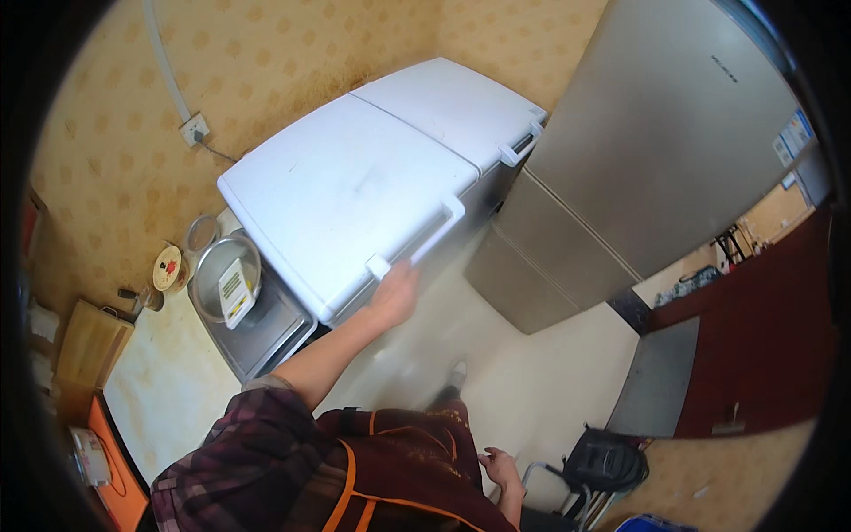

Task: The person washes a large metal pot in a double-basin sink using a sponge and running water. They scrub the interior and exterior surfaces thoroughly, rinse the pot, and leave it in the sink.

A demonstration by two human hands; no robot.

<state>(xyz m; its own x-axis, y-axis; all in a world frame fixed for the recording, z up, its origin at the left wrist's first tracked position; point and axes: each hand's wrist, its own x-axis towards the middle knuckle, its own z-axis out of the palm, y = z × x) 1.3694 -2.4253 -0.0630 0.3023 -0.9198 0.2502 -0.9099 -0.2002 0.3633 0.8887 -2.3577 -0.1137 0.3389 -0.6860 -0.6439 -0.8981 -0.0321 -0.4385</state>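
Note:
A white chest freezer with two lid sections stands against the patterned wall. My left hand is at the front of its larger lid, closed around the near end of the white lid handle; blur and the hand itself hide some of the fingers. The lid lies down on the freezer. My right hand hangs low by my side, holding nothing, its fingers loosely apart. Left of the freezer, a clear-looking bowl rests on a metal appliance or tray, with a white package bearing writing in it.
A tall grey refrigerator stands right of the freezer. The counter on the left holds a round floral tin, a small jar and a wooden board. A black bag is at the lower right, near a dark red door or panel.

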